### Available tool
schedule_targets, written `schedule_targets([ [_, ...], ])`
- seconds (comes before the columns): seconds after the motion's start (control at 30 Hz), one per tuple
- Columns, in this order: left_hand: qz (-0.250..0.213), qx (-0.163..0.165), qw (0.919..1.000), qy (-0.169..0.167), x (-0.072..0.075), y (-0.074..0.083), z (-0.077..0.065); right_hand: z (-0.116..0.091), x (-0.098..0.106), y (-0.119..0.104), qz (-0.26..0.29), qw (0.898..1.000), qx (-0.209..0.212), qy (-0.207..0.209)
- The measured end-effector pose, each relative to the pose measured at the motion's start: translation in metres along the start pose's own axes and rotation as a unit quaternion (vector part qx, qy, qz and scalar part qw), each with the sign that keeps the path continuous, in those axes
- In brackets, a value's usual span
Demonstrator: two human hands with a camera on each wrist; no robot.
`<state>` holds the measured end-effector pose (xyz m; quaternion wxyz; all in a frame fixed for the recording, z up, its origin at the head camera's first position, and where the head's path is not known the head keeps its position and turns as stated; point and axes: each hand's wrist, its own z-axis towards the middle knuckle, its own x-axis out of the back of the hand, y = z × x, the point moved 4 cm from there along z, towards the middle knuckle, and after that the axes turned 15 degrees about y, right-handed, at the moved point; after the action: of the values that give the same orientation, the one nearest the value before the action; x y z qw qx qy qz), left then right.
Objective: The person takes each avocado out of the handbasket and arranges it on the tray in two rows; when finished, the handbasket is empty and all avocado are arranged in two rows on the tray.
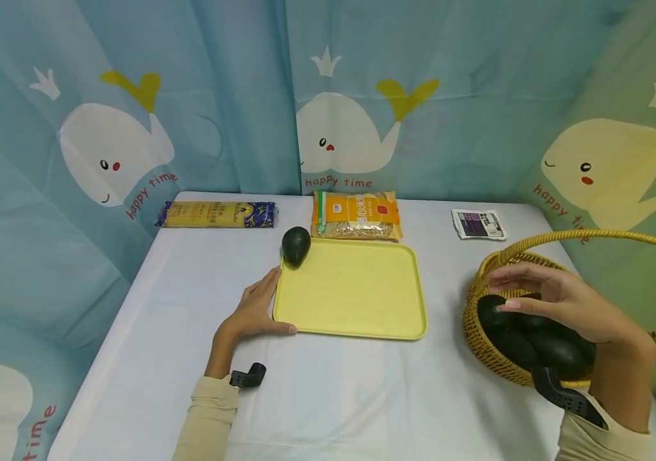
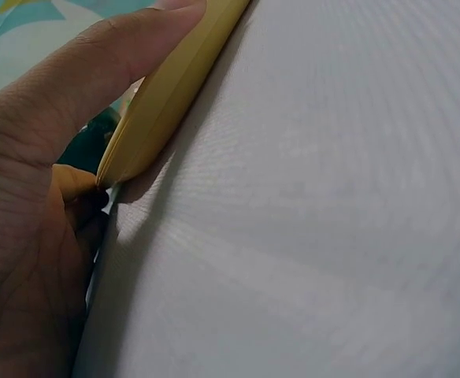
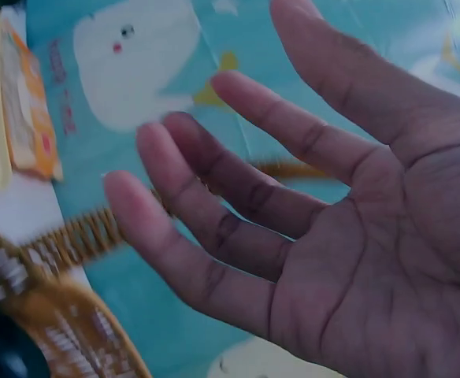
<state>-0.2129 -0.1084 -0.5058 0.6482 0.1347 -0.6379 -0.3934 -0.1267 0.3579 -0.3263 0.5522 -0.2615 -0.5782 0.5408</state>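
Note:
My left hand [image 1: 255, 308] spans the near left corner of the yellow tray [image 1: 357, 291], its fingers along the left edge and its thumb on the front edge. In the left wrist view, the thumb [image 2: 96, 71] rests against the tray's side [image 2: 167, 102]. A dark green avocado [image 1: 296, 246] lies on the tray's far left corner. Over the wicker basket [image 1: 480, 349] hovers my right hand [image 1: 564, 301], its fingers loosely bent with nothing in them. Several dark avocados [image 1: 558, 352] fill the basket, partly hidden by that hand. The right wrist view shows the bare palm [image 3: 356, 260].
Behind the tray lie an orange and clear food bag [image 1: 357, 216] and, farther left, a yellow and blue noodle packet [image 1: 218, 214]. A small white and purple packet [image 1: 479, 225] sits at the back right. The basket's tall handle [image 1: 599, 235] arches above it.

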Motion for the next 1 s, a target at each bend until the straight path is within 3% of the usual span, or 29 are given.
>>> schedule_targets([
  [0.13, 0.004, 0.001, 1.0, -0.002, 0.0, 0.0, -0.001, -0.007, 0.022, 0.013, -0.014, 0.999, -0.033, -0.002],
  [0.23, 0.004, 0.001, 1.0, -0.002, -0.001, -0.001, -0.001, -0.009, 0.037, 0.022, -0.064, 0.996, -0.054, 0.014],
  [0.37, 0.006, 0.003, 1.0, -0.005, -0.003, -0.004, 0.0, -0.01, 0.054, 0.036, -0.092, 0.993, -0.064, 0.034],
  [0.53, 0.004, 0.005, 1.0, -0.006, -0.005, -0.006, 0.001, -0.013, 0.072, 0.055, -0.117, 0.985, -0.106, 0.063],
  [0.73, 0.001, 0.002, 1.0, -0.007, -0.004, -0.005, 0.001, -0.017, 0.089, 0.083, -0.094, 0.989, -0.11, 0.022],
  [1.0, -0.003, 0.008, 0.9999, -0.009, -0.005, -0.006, 0.002, -0.028, 0.104, 0.119, -0.081, 0.982, -0.17, -0.001],
])
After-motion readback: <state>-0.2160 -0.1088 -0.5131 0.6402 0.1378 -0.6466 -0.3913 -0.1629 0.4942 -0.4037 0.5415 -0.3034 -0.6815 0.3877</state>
